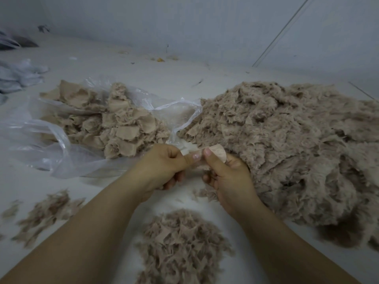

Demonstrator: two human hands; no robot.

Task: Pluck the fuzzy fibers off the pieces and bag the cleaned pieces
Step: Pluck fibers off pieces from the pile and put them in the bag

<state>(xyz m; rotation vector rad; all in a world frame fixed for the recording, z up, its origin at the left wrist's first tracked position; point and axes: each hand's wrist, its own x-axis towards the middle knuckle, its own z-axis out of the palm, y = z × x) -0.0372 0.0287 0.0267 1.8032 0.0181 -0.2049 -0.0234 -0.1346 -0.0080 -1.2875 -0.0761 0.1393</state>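
In the middle of the frame, two bare hands meet over a pale table point(184, 83). The left hand point(162, 167) and the right hand point(227, 177) both pinch one small pink piece point(217, 153) between thumb and fingers. The thumbs almost touch. The other fingers of both hands are curled under, and what they hide cannot be seen.

On the right side of the frame sits a big fuzzy pile point(297, 144) of tan pieces. It fills most of that side and touches the right hand. Its near edge lies just behind the held piece.

On the left side, a clear plastic bag point(41, 140) lies open on the table. Smoother pieces in the bag point(119, 128) are heaped inside it, and one bag handle point(180, 111) loops up between the two heaps, right behind the hands.

At the bottom middle, between the two arms, is a small heap of plucked fluff point(182, 242). More loose fluff point(45, 214) is spread at the lower left, partly behind the left arm.

At the upper left edge are some crumpled white bags point(18, 76), blurry. Far back by the wall lie tiny yellow bits point(160, 59), too small to tell
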